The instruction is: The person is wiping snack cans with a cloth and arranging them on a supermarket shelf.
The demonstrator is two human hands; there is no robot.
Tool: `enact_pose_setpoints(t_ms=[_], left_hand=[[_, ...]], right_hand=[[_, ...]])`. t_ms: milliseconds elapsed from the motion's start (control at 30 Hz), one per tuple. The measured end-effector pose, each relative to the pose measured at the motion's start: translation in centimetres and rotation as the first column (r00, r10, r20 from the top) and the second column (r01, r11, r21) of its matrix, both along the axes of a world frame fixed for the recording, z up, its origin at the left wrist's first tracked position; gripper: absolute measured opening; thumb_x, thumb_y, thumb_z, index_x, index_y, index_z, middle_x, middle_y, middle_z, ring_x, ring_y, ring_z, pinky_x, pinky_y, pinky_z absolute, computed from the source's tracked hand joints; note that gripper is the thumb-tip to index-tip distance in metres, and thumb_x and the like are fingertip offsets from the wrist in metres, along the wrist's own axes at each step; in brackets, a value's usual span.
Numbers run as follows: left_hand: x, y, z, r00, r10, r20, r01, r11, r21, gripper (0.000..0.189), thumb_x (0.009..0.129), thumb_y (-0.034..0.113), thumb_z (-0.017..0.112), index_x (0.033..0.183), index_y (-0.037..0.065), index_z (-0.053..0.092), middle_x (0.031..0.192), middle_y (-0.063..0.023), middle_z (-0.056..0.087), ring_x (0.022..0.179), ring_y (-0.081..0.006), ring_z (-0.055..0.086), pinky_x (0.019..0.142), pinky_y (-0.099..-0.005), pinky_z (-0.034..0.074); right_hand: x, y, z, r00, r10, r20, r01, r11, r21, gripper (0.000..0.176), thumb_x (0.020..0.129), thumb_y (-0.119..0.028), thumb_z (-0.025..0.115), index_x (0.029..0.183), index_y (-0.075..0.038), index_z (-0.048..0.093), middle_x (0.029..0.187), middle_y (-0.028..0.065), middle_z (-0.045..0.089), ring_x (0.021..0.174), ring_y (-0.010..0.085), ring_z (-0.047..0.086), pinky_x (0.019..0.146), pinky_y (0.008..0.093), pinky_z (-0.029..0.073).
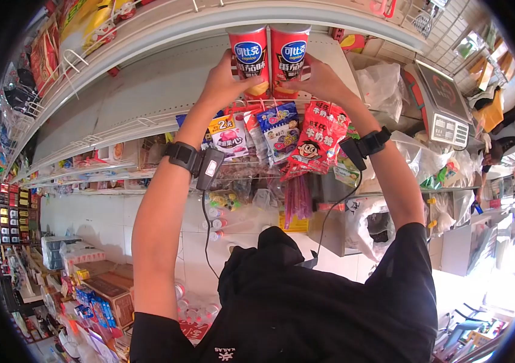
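Note:
Two red chip cans stand upright side by side on a shelf (167,75) at the top centre. My left hand (226,85) is wrapped round the left can (249,53), its thumb across the front. Round the right can (289,54) my right hand (323,81) is closed, thumb also in front. Just below the cans hang a white and pink candy bag (231,138), a blue bag (279,128) and red milk candy bags (318,136). The fingers behind the cans are hidden.
A white wire rail edges the shelf above. At the right are a weighing scale (445,103) and plastic bags (383,85). Cardboard boxes (109,290) and bottles lie on the floor at lower left. Part of another person shows at the far right.

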State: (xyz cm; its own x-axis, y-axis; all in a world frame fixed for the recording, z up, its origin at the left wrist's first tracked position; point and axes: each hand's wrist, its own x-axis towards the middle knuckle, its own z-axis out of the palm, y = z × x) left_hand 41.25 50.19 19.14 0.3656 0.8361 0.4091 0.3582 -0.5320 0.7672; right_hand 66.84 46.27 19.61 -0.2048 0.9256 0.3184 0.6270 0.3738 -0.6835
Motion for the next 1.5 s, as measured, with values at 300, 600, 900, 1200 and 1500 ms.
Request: enact_pose_setpoints(t_ms=[300, 600, 900, 1200, 1500], left_hand=[[-0.2, -0.4, 0.2, 0.997, 0.057, -0.059, -0.054, 0.997, 0.049, 0.075, 0.073, 0.031, 0.087, 0.129, 0.001, 0.047, 0.107, -0.0134, 0.068, 0.094, -0.0215, 0.067, 0.085, -0.0344, 0.054], [0.0, -0.5, 0.0, 0.997, 0.064, -0.033, -0.062, 0.996, 0.062, 0.076, 0.072, 0.031, 0.087, 0.129, 0.001, 0.048, 0.107, -0.0126, 0.068, 0.092, -0.0209, 0.067, 0.084, -0.035, 0.055], [0.2, -0.4, 0.2, 0.993, 0.101, -0.066, -0.1, 0.995, 0.019, 0.08, 0.073, 0.033, 0.087, 0.134, 0.001, 0.045, 0.114, -0.0113, 0.066, 0.103, -0.0211, 0.065, 0.092, -0.0359, 0.052], [-0.1, -0.2, 0.2, 0.988, 0.137, -0.07, -0.131, 0.988, 0.086, 0.074, 0.072, 0.032, 0.087, 0.127, 0.0, 0.049, 0.107, -0.0162, 0.069, 0.097, -0.0259, 0.068, 0.086, -0.0368, 0.054], [-0.1, -0.6, -0.1, 0.987, 0.145, -0.067, -0.141, 0.988, 0.065, 0.076, 0.074, 0.037, 0.085, 0.13, 0.001, 0.048, 0.112, -0.0138, 0.068, 0.102, -0.0238, 0.067, 0.09, -0.0366, 0.053]], right_hand=[[0.1, 0.3, -0.7, 0.999, 0.032, -0.027, -0.033, 0.999, -0.034, 0.073, 0.071, -0.038, 0.085, 0.126, 0.001, 0.057, 0.112, 0.0168, 0.069, 0.096, 0.0281, 0.069, 0.088, 0.0373, 0.055], [-0.3, 0.6, -1.1, 0.999, 0.021, -0.046, -0.02, 1.0, 0.007, 0.071, 0.07, -0.04, 0.085, 0.121, 0.001, 0.059, 0.107, 0.0151, 0.07, 0.095, 0.0267, 0.069, 0.085, 0.0371, 0.055], [-0.7, 0.5, -0.7, 1.0, -0.019, -0.018, 0.02, 0.999, 0.033, 0.067, 0.072, -0.04, 0.084, 0.119, 0.001, 0.06, 0.103, 0.0151, 0.07, 0.09, 0.0267, 0.069, 0.083, 0.037, 0.055], [-0.9, 0.4, -0.7, 0.991, -0.1, 0.09, 0.086, 0.986, 0.14, 0.055, 0.074, -0.039, 0.082, 0.107, 0.0, 0.063, 0.094, 0.0161, 0.07, 0.087, 0.0308, 0.068, 0.078, 0.0397, 0.054], [-1.1, 0.5, -1.0, 0.991, -0.09, 0.101, 0.077, 0.989, 0.126, 0.055, 0.076, -0.04, 0.08, 0.111, -0.002, 0.062, 0.097, 0.0168, 0.069, 0.089, 0.0325, 0.067, 0.08, 0.0411, 0.052]])
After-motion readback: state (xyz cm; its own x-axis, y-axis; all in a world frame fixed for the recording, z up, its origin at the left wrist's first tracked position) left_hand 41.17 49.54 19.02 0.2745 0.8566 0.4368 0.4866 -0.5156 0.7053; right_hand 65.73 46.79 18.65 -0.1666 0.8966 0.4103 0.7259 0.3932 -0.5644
